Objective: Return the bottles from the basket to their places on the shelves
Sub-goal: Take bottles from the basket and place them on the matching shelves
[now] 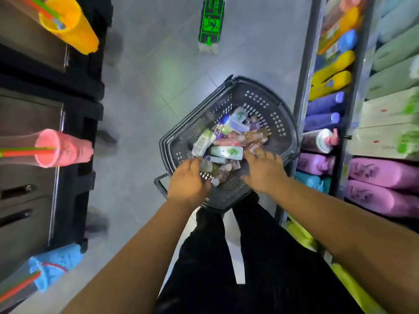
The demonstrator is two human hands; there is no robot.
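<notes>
You stand in a shop aisle with a grey tiled floor (145, 71); shelves (328, 91) run along your right. The bottles (226, 152) lie heaped in the basket (267, 103) on the floor. They are probably light, rigid, smooth plastic: grip each around its body. Both arms reach down; left hand (188, 180) and right hand (264, 169) hover with fingers loosely spread, holding nothing.

We look down on a grey tiled floor (145, 64) where a green exit marker (211, 21) glows at the top of the aisle. Along the left, a dark cabinet (29, 137) with handled drawers stands behind three mop heads: an orange one (70, 26) at the top, a pink one (63, 148) midway and a blue one (54, 264) below. Black trousers (249, 257) fill the foreground.
</notes>
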